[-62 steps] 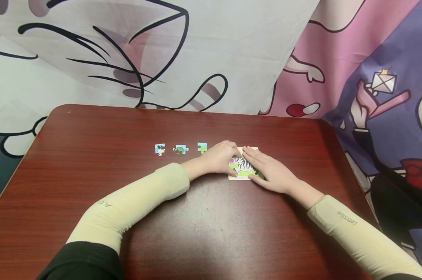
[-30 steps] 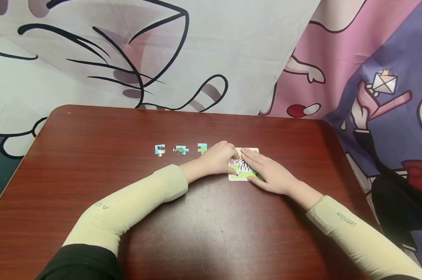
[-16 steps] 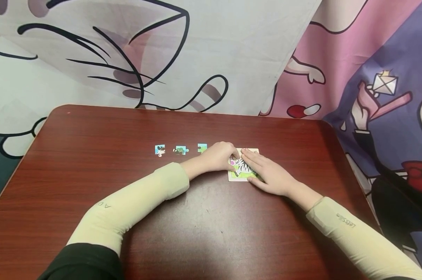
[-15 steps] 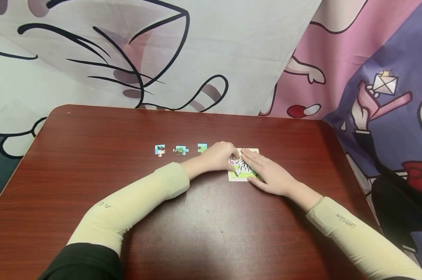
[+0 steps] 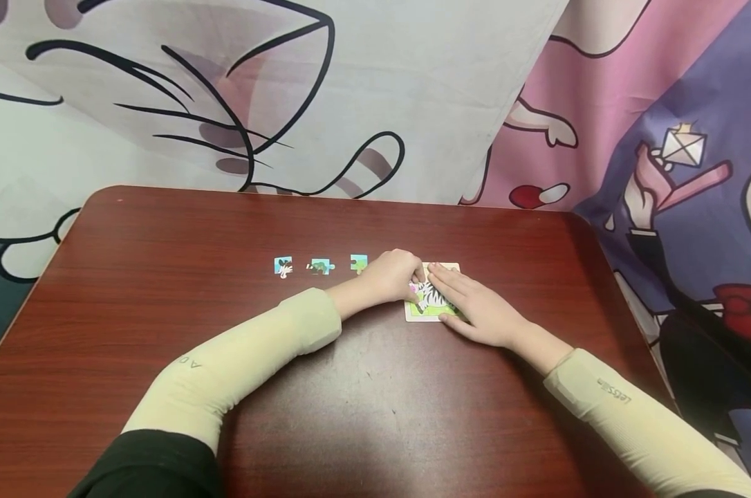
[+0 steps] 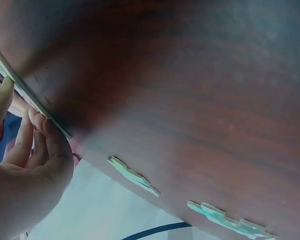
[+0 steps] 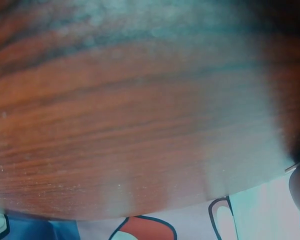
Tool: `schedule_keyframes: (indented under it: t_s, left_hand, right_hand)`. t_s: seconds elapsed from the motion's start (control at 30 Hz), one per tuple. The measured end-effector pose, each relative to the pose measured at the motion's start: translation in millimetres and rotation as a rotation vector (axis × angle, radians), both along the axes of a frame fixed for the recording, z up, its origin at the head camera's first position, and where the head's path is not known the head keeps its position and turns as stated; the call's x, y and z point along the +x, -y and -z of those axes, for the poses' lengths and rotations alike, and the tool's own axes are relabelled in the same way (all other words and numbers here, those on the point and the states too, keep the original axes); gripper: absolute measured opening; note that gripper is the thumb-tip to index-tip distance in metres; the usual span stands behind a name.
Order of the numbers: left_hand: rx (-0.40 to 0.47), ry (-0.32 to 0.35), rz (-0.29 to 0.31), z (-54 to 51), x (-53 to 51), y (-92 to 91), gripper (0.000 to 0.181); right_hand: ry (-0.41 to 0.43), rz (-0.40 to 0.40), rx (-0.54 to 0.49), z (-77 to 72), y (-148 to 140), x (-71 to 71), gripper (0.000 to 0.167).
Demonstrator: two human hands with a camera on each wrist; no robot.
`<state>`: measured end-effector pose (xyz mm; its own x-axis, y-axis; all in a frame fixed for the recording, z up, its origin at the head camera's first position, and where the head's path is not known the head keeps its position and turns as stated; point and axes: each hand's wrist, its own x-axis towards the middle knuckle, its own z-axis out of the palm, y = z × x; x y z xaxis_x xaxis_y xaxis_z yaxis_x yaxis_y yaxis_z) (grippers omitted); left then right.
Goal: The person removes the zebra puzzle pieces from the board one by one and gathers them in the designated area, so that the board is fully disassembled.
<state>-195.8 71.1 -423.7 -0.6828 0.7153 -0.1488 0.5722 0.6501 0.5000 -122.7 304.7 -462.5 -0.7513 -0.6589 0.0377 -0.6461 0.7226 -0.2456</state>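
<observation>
**Zebra puzzle (image 5: 433, 299) could slip or lose its fit between two hands**

On the left, three loose pieces, one with a zebra's head (image 5: 283, 265), one green and blue (image 5: 321, 266) and one with a green patch (image 5: 359, 263), lie in a row; a backward swing of the left hand (image 5: 388, 277) would probably knock the nearest. That hand's thumb and fingers curl with a gap between, holding the puzzle's left side; uneven pressure there might lift an edge. The right hand (image 5: 481, 311) holds nothing closed: its fingers lie straight over the picture, so a sideways push could skid the puzzle or unseat a part.

The puzzle lies flat on the table (image 5: 375, 401), its left side inside the left hand's curl, its right side beneath the right fingers.
</observation>
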Motion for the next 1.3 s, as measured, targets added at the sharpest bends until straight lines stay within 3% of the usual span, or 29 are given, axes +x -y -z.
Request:
schedule_keyframes:
  t_s: [0.43,0.77,1.03,1.3]
  left_hand:
    - [0.005,0.031,-0.001,2.2,-1.1,0.0,0.035]
    - [0.065,0.028,0.023,5.2,0.0,2.7,0.035]
    - [0.123,-0.006,0.023,6.8,0.4,5.5,0.027]
    - [0.203,0.027,0.010,4.7,2.2,9.5,0.011]
  right_hand:
    - [0.004,0.003,0.006,-2.5,0.2,0.3,0.076]
    - [-0.010,-0.014,-0.004,-0.5,0.0,0.2,0.077]
    - [-0.019,-0.032,-0.015,0.8,-0.3,-0.3,0.078]
    - [-0.008,-0.018,0.001,0.0,0.0,0.2,0.076]
